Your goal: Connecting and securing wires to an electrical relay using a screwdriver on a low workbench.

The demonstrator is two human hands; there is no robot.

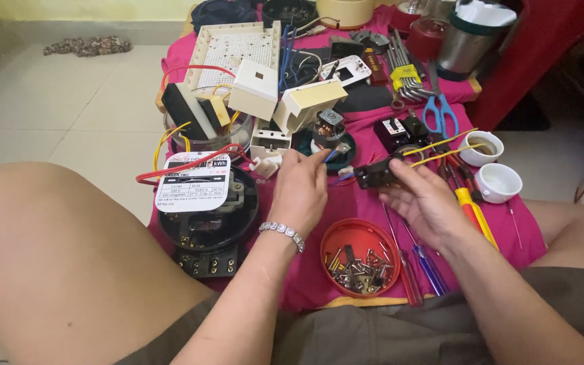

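My right hand grips a small black electrical block near the middle of the pink-covered table, yellow wires trailing from it toward the far right edge. My left hand is closed in a pinch on a small metal part with blue wire beside it. The block looks light and rigid, probably brittle plastic, best held by its flat sides, not the springy wires. A red dish of screws sits at the near edge.

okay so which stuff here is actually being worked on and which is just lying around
In hand: small black part with yellow wires, held by right hand; left hand pinching a blue wire.

Lying about: red dish of screws, blue scissors, white cups, screwdrivers, black meter.
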